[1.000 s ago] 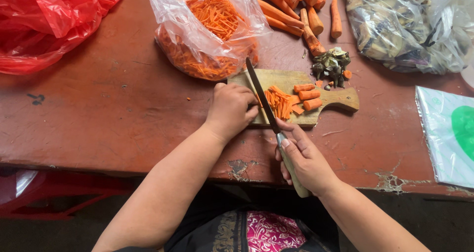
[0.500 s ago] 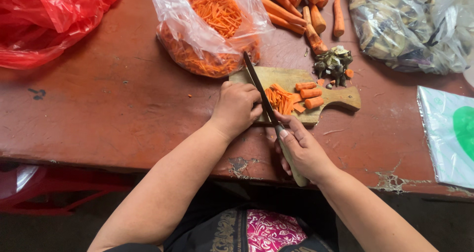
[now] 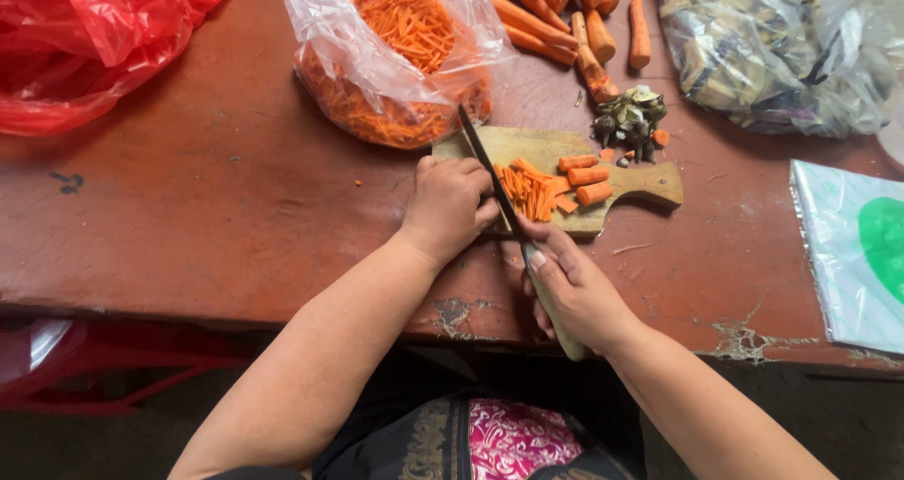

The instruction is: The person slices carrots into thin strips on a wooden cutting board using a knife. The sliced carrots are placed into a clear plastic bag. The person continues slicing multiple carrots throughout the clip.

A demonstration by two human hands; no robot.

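Little changed since a moment ago: knife [image 3: 494,184] angled a touch more steeply, tip nearer the clear bag, left hand [image 3: 450,205] a shade closer to the blade. Right hand [image 3: 574,292] clenched round the pale knife handle near the table's front edge, forefinger laid along the top. Dark blade running up and to the left across the wooden cutting board [image 3: 650,181], tip reaching the board's far corner. Left hand curled, knuckles up, resting on the board's left end right against the blade; whether anything is pinched beneath it, cannot tell.

Just right of the blade, on the board: a heap of carrot sticks [image 3: 529,191], cut thin. Beside those, three short carrot chunks [image 3: 586,177], stacked one below another toward the board's handle. Beyond the board's far edge, a small pile of dark carrot tops [image 3: 629,122], touching the wood.

Farther back on the worn red-brown table [image 3: 207,188]: a clear bag of shredded carrot [image 3: 395,56], open at the top; whole peeled carrots [image 3: 574,9] lying loose to its right; a clear bag of dark peelings [image 3: 763,47] at the far right; a red plastic bag [image 3: 94,38] at the far left. White and green plastic packet [image 3: 852,249] at the right edge.
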